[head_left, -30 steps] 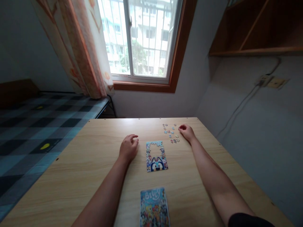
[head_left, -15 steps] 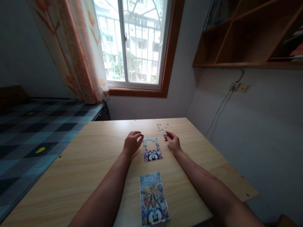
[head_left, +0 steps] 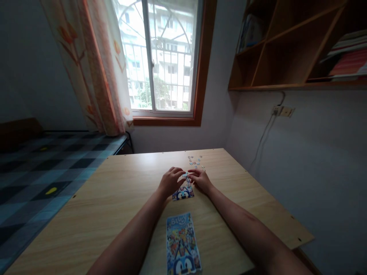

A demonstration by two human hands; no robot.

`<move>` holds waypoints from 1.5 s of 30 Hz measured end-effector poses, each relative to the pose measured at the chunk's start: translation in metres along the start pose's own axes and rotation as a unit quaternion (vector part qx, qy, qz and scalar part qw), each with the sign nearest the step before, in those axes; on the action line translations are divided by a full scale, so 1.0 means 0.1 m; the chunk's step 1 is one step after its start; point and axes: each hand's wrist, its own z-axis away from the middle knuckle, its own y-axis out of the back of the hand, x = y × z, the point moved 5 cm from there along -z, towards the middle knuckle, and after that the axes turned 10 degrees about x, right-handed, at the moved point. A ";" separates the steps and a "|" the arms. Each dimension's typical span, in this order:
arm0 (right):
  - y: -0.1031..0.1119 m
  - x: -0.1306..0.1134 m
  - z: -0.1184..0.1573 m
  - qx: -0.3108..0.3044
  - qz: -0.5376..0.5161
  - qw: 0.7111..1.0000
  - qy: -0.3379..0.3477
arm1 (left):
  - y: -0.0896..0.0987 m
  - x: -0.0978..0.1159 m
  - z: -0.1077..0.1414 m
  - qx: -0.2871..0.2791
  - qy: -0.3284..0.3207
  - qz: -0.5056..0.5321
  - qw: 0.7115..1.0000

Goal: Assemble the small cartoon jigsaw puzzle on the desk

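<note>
While our bare left grip (head_left: 170, 181) and our bare right grip (head_left: 202, 181) lean in from either side, the flat rectangular jigsaw puzzle with a dark-blue cartoon dog face (head_left: 183, 194) lies between and partly beneath them on the pale wood-grain surface (head_left: 114, 214). Its near edge shows plainly; our fingers hide much of the far part. Our left grip is curved, thumb and fingers parted; our right grip has its fingers bent at the puzzle's upper right. Whether either holds a piece, we cannot tell.

Small multicoloured loose jigsaw pieces (head_left: 194, 163) lie just beyond our right grip, near the far edge. Well apart on our side, the light-blue rectangular print titled BLUEY (head_left: 182, 244) lies between our forearms. Broad wood grain gives us room leftward, to the edge before the blue-and-black checked bed (head_left: 54, 168); rightward it narrows toward the pale wall (head_left: 323, 164).
</note>
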 end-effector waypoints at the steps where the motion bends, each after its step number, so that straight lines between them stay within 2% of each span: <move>1: -0.02 0.00 0.01 -0.006 -0.001 1.000 0.001 | -0.01 0.00 0.01 -0.006 -0.001 0.004 1.000; 11: -0.04 -0.04 0.04 -0.021 0.009 1.000 0.015 | -0.05 -0.01 0.03 -0.050 0.029 0.010 0.998; 13: -0.01 -0.05 0.05 0.008 0.017 1.000 0.022 | -0.04 -0.04 0.04 -0.047 0.042 0.011 0.998; 15: 0.04 -0.06 0.05 0.061 0.039 0.997 0.035 | -0.03 -0.11 0.06 -0.035 0.068 0.013 0.997; 17: 0.09 -0.09 0.05 0.104 0.091 0.988 0.066 | -0.01 -0.22 0.10 -0.022 0.108 0.009 0.994; 19: 0.08 -0.13 0.07 0.111 0.161 0.974 0.111 | -0.01 -0.34 0.16 -0.009 0.156 0.002 0.988; 24: -0.06 -0.21 0.15 0.031 0.348 0.915 0.203 | -0.08 -0.59 0.28 -0.004 0.246 -0.007 0.969; 27: -0.15 -0.20 0.19 -0.035 0.438 0.876 0.201 | -0.13 -0.66 0.28 -0.029 0.276 -0.019 0.960; 30: -0.19 -0.18 0.21 -0.072 0.492 0.850 0.178 | -0.17 -0.72 0.23 -0.062 0.307 -0.030 0.949; 34: -0.21 -0.15 0.24 -0.094 0.521 0.832 0.164 | -0.24 -0.76 0.15 -0.081 0.326 -0.013 0.942; 39: -0.20 -0.13 0.29 -0.094 0.524 0.827 0.181 | -0.30 -0.75 0.16 -0.058 0.306 0.026 0.950; 45: -0.20 -0.14 0.33 -0.087 0.534 0.818 0.196 | -0.31 -0.67 0.19 -0.065 0.288 0.009 0.955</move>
